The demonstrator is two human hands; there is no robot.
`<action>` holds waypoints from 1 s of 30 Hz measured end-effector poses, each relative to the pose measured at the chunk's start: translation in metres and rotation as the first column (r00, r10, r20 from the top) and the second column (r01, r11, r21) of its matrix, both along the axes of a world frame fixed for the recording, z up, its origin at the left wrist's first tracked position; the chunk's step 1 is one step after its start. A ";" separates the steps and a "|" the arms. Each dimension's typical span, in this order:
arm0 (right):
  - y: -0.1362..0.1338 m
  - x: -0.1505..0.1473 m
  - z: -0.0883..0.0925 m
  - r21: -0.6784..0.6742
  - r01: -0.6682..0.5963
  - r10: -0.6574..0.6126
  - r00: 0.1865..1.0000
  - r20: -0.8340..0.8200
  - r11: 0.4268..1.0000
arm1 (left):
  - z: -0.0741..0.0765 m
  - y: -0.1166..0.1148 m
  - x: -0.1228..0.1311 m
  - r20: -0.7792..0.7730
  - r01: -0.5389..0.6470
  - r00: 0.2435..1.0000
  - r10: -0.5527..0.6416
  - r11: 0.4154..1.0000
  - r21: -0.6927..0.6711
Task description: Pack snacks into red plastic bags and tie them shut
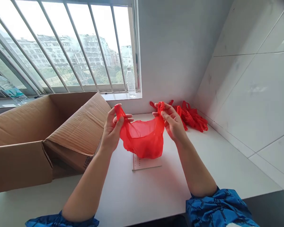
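A thin red plastic bag [144, 143] hangs between my two hands above the white table. My left hand [113, 127] pinches one of its handles, and my right hand [172, 121] grips the other handle. The bag's mouth gapes a little toward me, and its lower part sags. Beneath it lies a flat booklet [146, 164] with a pale cover, partly covered from view by the bag. Behind my right hand, a pile of more red plastic bags [194, 118] rests against the wall.
An open cardboard box [21, 164] stands on the left of the white table [137, 198], one flap leaning toward my left forearm. On the windowsill are an upright clear bottle [130, 83] and another bottle [15, 93] lying tilted. A tiled wall [255, 94] bounds the right side.
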State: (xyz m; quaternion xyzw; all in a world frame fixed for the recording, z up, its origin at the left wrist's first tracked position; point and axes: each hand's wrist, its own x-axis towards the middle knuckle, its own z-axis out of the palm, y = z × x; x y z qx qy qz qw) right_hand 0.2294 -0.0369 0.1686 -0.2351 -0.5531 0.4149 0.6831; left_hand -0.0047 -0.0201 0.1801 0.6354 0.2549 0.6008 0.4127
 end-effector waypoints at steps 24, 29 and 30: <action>0.006 -0.037 -0.033 -0.287 -0.255 0.312 0.933 0.177 0.924 | -0.029 0.020 -0.005 -0.287 0.370 0.802 -0.523 0.813 -0.449; -0.002 -0.037 -0.031 0.003 0.065 -0.057 0.854 0.517 0.998 | -0.032 0.015 0.001 -0.580 0.116 0.780 -0.235 0.965 -0.235; -0.002 -0.038 -0.032 0.094 0.104 -0.139 0.817 0.559 0.990 | -0.032 0.014 0.003 -0.574 0.090 0.793 -0.205 0.971 -0.222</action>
